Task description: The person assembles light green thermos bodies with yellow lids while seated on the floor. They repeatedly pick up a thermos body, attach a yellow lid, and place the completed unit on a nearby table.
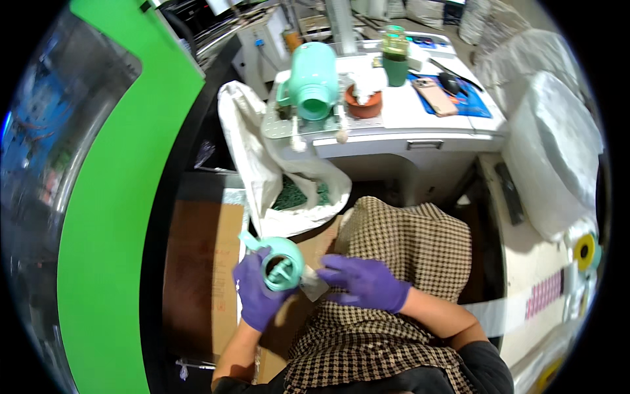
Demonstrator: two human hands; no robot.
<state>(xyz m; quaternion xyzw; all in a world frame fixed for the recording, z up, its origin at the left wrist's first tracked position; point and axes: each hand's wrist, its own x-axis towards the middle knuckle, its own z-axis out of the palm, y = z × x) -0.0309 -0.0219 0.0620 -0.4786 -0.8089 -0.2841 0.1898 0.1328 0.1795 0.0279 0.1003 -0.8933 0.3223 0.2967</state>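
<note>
Left hand [254,295]: curled around teal jug [293,252]
Right hand [363,284]: part-spread, apparently empty, right of jug
Jug axis: mouth [281,287] tipped up; left hand nearer, touching

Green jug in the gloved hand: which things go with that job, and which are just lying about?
Probably the job:
left hand, holding the green jug
right hand, beside it
perhaps the similar second jug

Probably just lying about:
phone
black mouse
glass bottle
</note>
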